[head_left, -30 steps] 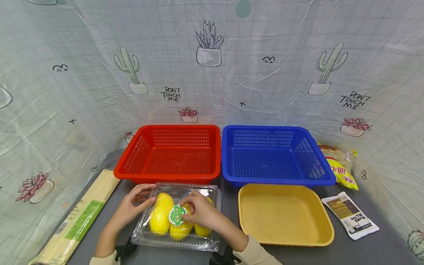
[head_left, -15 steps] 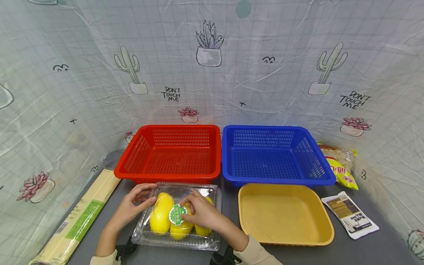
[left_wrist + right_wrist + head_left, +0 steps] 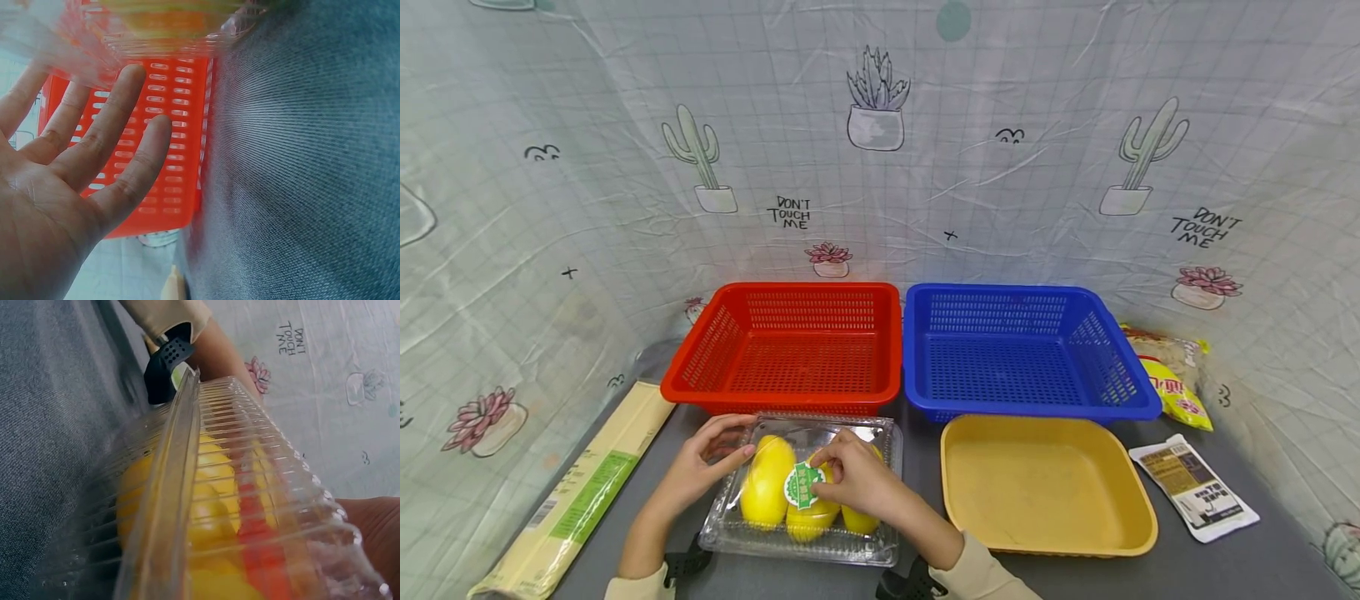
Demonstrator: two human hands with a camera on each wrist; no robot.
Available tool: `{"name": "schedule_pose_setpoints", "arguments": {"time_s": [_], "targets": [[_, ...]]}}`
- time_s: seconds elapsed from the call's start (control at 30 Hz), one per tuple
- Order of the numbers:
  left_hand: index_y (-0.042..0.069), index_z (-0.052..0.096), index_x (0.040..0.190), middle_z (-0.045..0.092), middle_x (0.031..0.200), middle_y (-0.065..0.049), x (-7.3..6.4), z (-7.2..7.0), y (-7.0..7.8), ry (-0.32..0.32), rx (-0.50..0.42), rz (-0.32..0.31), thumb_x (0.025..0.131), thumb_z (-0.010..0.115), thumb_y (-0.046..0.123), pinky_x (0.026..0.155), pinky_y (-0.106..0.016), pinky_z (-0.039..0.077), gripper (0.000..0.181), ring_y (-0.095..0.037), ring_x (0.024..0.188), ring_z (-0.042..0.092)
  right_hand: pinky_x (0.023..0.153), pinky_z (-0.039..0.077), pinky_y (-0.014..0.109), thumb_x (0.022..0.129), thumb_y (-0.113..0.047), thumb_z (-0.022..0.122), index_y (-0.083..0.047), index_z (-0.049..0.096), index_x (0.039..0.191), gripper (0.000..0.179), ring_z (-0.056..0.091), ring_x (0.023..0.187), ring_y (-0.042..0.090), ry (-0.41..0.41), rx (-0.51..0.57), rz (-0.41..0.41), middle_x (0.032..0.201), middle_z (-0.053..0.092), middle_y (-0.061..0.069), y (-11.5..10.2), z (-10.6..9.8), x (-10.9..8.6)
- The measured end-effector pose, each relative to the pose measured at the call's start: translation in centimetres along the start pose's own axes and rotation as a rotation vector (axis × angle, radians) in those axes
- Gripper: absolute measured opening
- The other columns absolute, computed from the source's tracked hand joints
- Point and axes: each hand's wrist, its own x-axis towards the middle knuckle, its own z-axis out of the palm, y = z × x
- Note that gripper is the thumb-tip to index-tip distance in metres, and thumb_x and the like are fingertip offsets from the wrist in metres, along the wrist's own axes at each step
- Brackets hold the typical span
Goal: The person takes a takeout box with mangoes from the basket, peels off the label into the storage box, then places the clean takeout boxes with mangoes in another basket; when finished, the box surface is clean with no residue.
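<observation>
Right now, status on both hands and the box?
Left hand at clear box, right hand at its green sticker. Box shut, yellow fruit inside. Red basket close behind.

clear box (image 3: 745,540) (green sticker (image 3: 801,487)), 3 yellow fruits (image 3: 767,485) inside

Closed in at the back and both sides by pale grey cloth (image 3: 1045,217), gridded with thin lines and creased throughout. Printed with green cacti (image 3: 1144,154), pink succulents (image 3: 828,252), a green dot (image 3: 953,21) and black words (image 3: 790,213) reading "DON'T TOUCH ME". Spread below with a grey, woven surface (image 3: 1195,575). Lit softly, with a whitish sheen along the folds at left and upper right
</observation>
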Motion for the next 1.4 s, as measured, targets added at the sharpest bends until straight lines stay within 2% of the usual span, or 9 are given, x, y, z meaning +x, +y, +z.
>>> {"name": "schedule_pose_setpoints", "arguments": {"time_s": [0.2,0.5,0.67,0.77,0.93,1.13,1.3,1.4], "targets": [[0.003,0.058,0.129,0.055,0.124,-0.001,0.1,0.1,0.0,-0.004,-0.014,0.016,0.090,0.068,0.002,0.083,-0.021,0.053,0.041,-0.003,0.105,0.059,0.059,0.039,0.015,0.078,-0.005,0.078,-0.001,0.073,0.096,0.019,0.039,0.061,-0.001,-0.023,0.008,-0.003,0.075,0.047,0.001,0.1,-0.2,0.0],[0.004,0.058,0.129,0.055,0.125,-0.005,0.2,0.1,0.2,-0.009,-0.003,0.002,0.090,0.068,0.004,0.084,-0.021,0.053,0.040,-0.002,0.105,0.058,0.065,0.040,0.016,0.083,-0.005,0.075,-0.003,0.068,0.097,0.016,0.039,0.063,-0.001,-0.061,0.056,-0.020,0.079,0.046,0.002,0.2,-0.6,-0.2],[0.003,0.058,0.129,0.055,0.125,-0.002,0.1,0.0,0.1,-0.005,-0.003,-0.011,0.090,0.068,0.004,0.084,-0.021,0.052,0.040,-0.001,0.105,0.058,0.063,0.042,0.014,0.084,-0.007,0.075,-0.004,0.069,0.099,0.016,0.044,0.065,-0.001,-0.063,0.030,-0.057,0.078,0.052,0.002,0.5,-0.5,-0.2],[0.003,0.058,0.129,0.055,0.124,0.001,0.0,0.0,0.1,0.000,-0.001,-0.015,0.090,0.068,0.004,0.083,-0.020,0.052,0.040,0.000,0.104,0.058,0.059,0.041,0.014,0.084,-0.004,0.074,-0.003,0.070,0.098,0.015,0.045,0.062,-0.001,-0.062,0.061,-0.066,0.079,0.058,0.004,0.6,-0.4,-0.3],[0.003,0.058,0.128,0.056,0.124,0.003,0.0,0.1,0.0,0.007,0.002,-0.003,0.090,0.068,0.003,0.083,-0.019,0.051,0.040,-0.001,0.104,0.058,0.054,0.039,0.013,0.084,0.002,0.071,-0.002,0.071,0.094,0.012,0.042,0.057,-0.003,-0.029,0.151,-0.056,0.084,0.065,0.005,0.7,-0.1,-0.3],[0.003,0.058,0.128,0.055,0.124,0.002,0.0,0.0,0.1,0.006,0.000,-0.002,0.091,0.067,0.004,0.083,-0.018,0.051,0.039,-0.001,0.104,0.059,0.050,0.035,0.014,0.085,0.003,0.068,-0.006,0.074,0.088,0.011,0.039,0.053,-0.003,0.043,0.176,-0.049,0.083,0.066,0.004,0.6,0.4,-0.4],[0.002,0.058,0.128,0.055,0.125,0.000,0.0,0.0,0.1,0.006,0.008,-0.002,0.091,0.067,0.004,0.083,-0.019,0.051,0.039,-0.002,0.104,0.059,0.051,0.035,0.014,0.084,0.004,0.067,-0.002,0.070,0.099,0.016,0.039,0.054,-0.002,0.068,0.188,-0.058,0.081,0.063,0.003,0.4,0.5,-0.5],[0.000,0.057,0.128,0.055,0.125,0.001,0.0,0.0,0.1,0.004,0.010,-0.003,0.091,0.067,0.004,0.083,-0.020,0.051,0.039,-0.002,0.104,0.059,0.051,0.035,0.014,0.084,0.003,0.068,-0.001,0.069,0.100,0.017,0.039,0.055,-0.002,0.073,0.208,-0.045,0.080,0.062,0.001,0.4,0.6,-0.6]]}}
